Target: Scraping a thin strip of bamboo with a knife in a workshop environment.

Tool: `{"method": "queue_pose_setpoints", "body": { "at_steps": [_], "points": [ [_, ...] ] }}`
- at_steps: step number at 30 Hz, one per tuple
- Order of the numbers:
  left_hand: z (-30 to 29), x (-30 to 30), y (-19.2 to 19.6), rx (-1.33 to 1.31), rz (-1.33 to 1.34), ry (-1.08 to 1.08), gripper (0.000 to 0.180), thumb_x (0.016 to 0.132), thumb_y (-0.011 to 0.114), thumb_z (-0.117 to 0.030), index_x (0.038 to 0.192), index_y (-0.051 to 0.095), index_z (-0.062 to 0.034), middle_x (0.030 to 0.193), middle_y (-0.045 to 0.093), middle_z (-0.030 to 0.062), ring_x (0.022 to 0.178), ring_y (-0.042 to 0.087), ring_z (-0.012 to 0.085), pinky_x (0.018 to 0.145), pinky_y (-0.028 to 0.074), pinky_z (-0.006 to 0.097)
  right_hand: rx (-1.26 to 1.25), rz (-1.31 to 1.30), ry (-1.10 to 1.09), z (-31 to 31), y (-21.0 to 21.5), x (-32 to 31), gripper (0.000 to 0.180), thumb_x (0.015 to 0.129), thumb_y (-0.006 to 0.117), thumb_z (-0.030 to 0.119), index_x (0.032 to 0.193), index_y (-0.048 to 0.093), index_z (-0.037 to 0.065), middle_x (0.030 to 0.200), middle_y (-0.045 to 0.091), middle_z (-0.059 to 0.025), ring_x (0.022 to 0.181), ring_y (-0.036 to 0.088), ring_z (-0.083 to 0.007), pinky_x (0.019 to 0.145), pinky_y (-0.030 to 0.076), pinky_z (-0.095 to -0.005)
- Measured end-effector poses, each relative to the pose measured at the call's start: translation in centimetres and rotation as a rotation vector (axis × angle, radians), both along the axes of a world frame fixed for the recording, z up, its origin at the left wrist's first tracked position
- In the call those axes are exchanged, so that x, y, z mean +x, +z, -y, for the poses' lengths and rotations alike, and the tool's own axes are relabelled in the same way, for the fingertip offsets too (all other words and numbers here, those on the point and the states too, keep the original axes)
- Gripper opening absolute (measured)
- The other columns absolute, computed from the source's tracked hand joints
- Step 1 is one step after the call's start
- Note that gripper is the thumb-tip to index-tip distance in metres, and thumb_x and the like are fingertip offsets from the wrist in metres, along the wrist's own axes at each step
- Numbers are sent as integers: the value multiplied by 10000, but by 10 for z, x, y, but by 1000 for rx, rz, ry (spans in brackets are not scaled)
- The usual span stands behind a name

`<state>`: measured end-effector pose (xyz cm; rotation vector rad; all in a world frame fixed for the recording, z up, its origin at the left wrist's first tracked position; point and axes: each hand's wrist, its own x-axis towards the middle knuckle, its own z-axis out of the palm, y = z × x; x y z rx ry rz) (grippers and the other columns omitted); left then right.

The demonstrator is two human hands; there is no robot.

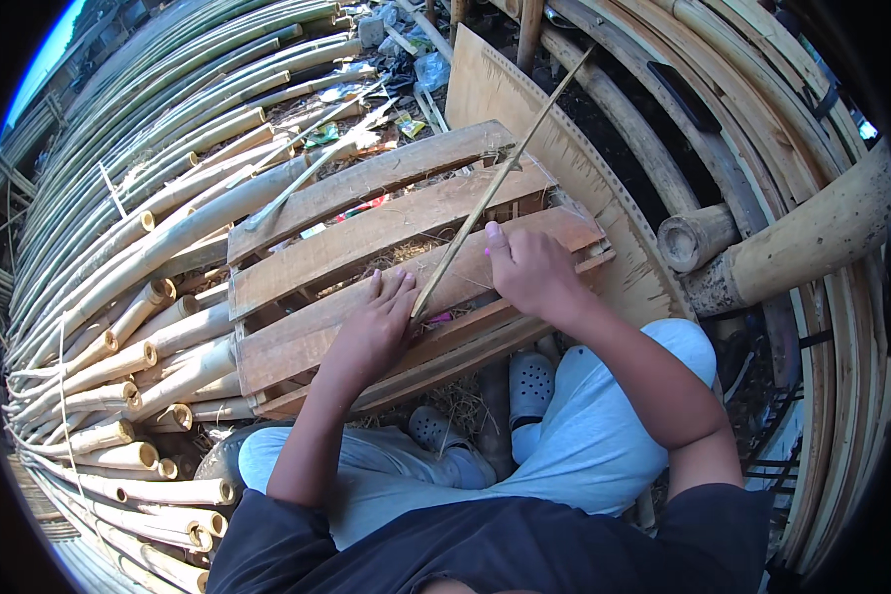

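Note:
A long, thin bamboo strip (473,218) slants from my left hand (371,332) up toward the far right, over a slatted wooden bench (386,255). My left hand holds the strip's near end, its fingers partly stretched over the front slat. To the right of the strip, my right hand (536,272) is closed above the bench's right part, thumb up. A speck of pink shows at its fingers, but what it grips is hidden. Below the strip's near end, a small pink piece (440,318) lies at the bench's front edge.
Stacked bamboo poles (193,332) fill the left side. A plywood sheet (614,213) leans behind the bench. At right, a thick bamboo pole (802,238) juts in beside long split lengths (841,416). A dark phone-like slab (685,97) rests at far right; litter (430,71) lies beyond.

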<state>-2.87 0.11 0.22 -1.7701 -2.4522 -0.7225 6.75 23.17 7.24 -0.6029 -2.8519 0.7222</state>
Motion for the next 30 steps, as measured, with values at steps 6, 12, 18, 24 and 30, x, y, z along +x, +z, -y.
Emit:
{"method": "queue_pose_setpoints", "body": {
  "at_steps": [6, 12, 18, 24, 30],
  "points": [
    [-4, 11, -17, 58, 18, 16, 339, 915, 647, -134, 1194, 593, 52, 1306, 623, 244, 1263, 596, 349, 1150, 433, 441, 394, -389, 206, 35, -34, -1, 390, 898, 567, 219, 536, 590, 74, 509, 559, -162, 483, 609, -352, 484, 488, -487],
    [-3, 11, -8, 84, -74, 34, 403, 919, 650, -151, 1229, 573, 96, 1304, 629, 245, 1277, 597, 323, 1158, 433, 427, 497, -389, 186, 46, -33, -3, 376, 890, 560, 203, 530, 567, 93, 492, 547, -122, 433, 576, -313, 450, 480, -436],
    [-5, 10, -12, 117, 29, -2, 444, 886, 669, -63, 1310, 577, 32, 1379, 596, 202, 1317, 558, 348, 1097, 476, 449, 555, -335, 149, 31, -25, -8, 322, 879, 546, 194, 577, 579, 84, 512, 560, -118, 438, 584, -304, 453, 482, -439],
    [-8, 9, -8, 97, -56, -14, 451, 899, 666, -134, 1265, 561, 106, 1302, 634, 219, 1283, 592, 322, 1147, 443, 447, 577, -305, 61, 22, -29, -18, 329, 882, 550, 192, 571, 577, 87, 516, 553, -131, 434, 576, -317, 448, 475, -455],
    [-8, 10, -6, 136, -30, 11, 363, 873, 646, -44, 1216, 591, 65, 1303, 641, 212, 1273, 600, 333, 1126, 466, 447, 487, -405, 167, 17, -31, -17, 375, 896, 550, 190, 540, 590, 77, 495, 556, -152, 430, 579, -325, 447, 472, -467]
  ]
}}
